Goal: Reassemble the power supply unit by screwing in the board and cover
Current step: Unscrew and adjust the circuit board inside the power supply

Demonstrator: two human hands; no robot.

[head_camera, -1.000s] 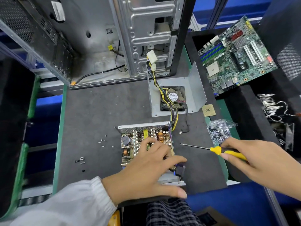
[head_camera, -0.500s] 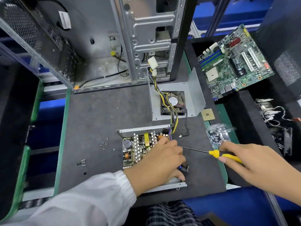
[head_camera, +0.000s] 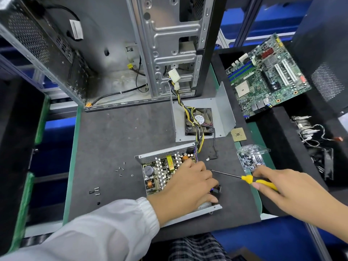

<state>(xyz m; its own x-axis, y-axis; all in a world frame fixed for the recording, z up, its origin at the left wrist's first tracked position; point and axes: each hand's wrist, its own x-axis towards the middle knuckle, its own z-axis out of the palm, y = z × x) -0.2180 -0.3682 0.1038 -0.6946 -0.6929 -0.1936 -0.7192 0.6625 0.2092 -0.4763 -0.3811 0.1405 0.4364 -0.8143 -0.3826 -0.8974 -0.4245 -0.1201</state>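
We see the power supply board sitting in its open metal box in the middle of the dark gray mat. Our left hand lies on the right part of the board with fingers bent down over it; we cannot tell if it holds anything. Our right hand holds one yellow screwdriver, and its thin tip points at the left hand. The cover, with one black fan in it, lies behind the box, joined by a bunch of wires. Small loose screws lie on the mat to the left. One clear bag of screws sits by the right hand, and one square chip lies near the cover. The mat has a green edge. Behind stands one open computer case. One green motherboard rests on the right.
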